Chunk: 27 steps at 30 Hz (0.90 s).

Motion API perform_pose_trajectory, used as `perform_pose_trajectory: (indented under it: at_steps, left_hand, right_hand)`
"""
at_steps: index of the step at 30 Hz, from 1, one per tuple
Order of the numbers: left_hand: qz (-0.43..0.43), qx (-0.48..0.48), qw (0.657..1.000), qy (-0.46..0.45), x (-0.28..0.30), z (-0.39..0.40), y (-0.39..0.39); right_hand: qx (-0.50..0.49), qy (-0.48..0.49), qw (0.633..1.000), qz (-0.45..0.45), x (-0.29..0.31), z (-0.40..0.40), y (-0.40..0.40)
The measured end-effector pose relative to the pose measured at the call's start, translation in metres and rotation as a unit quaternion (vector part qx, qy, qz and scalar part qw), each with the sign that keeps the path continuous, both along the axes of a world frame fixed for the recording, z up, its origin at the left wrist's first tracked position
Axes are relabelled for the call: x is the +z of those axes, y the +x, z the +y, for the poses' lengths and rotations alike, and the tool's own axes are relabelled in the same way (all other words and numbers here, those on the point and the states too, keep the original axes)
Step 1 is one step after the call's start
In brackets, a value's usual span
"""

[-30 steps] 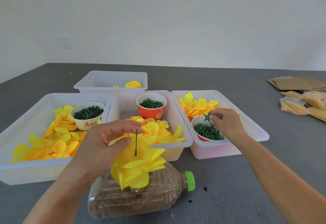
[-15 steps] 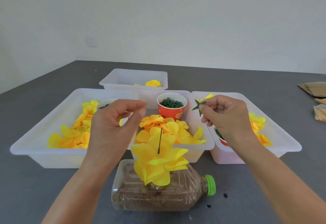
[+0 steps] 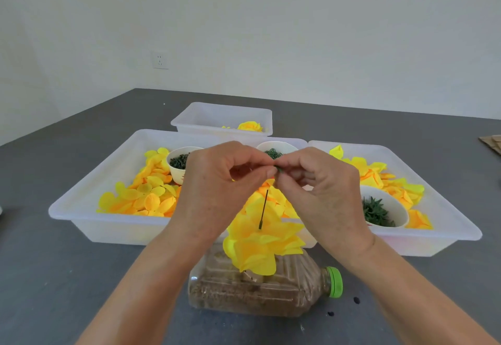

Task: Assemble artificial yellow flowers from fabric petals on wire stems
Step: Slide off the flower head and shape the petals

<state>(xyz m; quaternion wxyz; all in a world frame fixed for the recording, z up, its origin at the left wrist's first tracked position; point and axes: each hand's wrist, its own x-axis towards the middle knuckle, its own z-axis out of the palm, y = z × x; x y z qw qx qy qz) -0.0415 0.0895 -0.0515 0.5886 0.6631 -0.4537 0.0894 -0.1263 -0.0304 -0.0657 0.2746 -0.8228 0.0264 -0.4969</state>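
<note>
A stack of yellow fabric petals (image 3: 260, 247) sits threaded on a thin dark wire stem (image 3: 263, 209), which stands up from a sand-filled plastic bottle (image 3: 257, 290) lying on its side. Above the stem tip, my left hand (image 3: 217, 195) and my right hand (image 3: 322, 195) meet, and their fingertips pinch one small green calyx piece (image 3: 278, 168) between them. Most of that piece is hidden by the fingers.
Three white trays stand behind the bottle: the left tray (image 3: 81, 209) holds loose petals and a cup of green parts (image 3: 180, 161), the right tray (image 3: 447, 225) holds petals and a bowl of green calyxes (image 3: 379, 211). A smaller tray (image 3: 222, 116) stands further back. Cardboard (image 3: 492, 142) lies far right.
My right hand carried the green piece from its bowl to the middle. My left hand rose off the petals and joined it above the stem. The camera shifted, so the trays appear further right.
</note>
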Motion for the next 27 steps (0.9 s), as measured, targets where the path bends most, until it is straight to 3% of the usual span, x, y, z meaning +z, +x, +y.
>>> perform_pose_trajectory:
  at_steps: [4, 7, 10, 15, 20, 24, 27]
  left_hand:
    - [-0.047, 0.019, 0.999, -0.015, -0.004, -0.001, -0.001]
    - [-0.046, 0.018, 0.998, -0.032, -0.008, -0.001, 0.0]
    - [-0.019, -0.001, 0.998, -0.054, -0.009, 0.0, 0.002]
    - [-0.048, -0.006, 0.996, -0.078, -0.007, 0.003, 0.001]
    - [-0.091, -0.004, 0.993, -0.075, -0.007, 0.003, -0.003]
    - [0.017, 0.003, 0.997, -0.072, -0.014, 0.011, -0.009]
    - [0.112, 0.067, 0.991, 0.006, -0.03, 0.022, -0.012]
  right_hand:
    - [0.019, 0.004, 1.0, -0.004, -0.003, -0.001, -0.001]
    - [0.075, 0.094, 0.993, 0.018, -0.001, 0.001, -0.003]
    - [0.138, 0.175, 0.973, 0.049, 0.003, 0.001, -0.007]
    - [0.243, 0.278, 0.926, 0.074, 0.013, 0.001, -0.013]
    - [0.238, 0.322, 0.915, 0.056, 0.016, 0.001, -0.012]
    - [0.224, 0.391, 0.893, 0.014, 0.013, -0.003, -0.011]
    - [0.23, 0.453, 0.861, -0.007, 0.005, -0.01, -0.018]
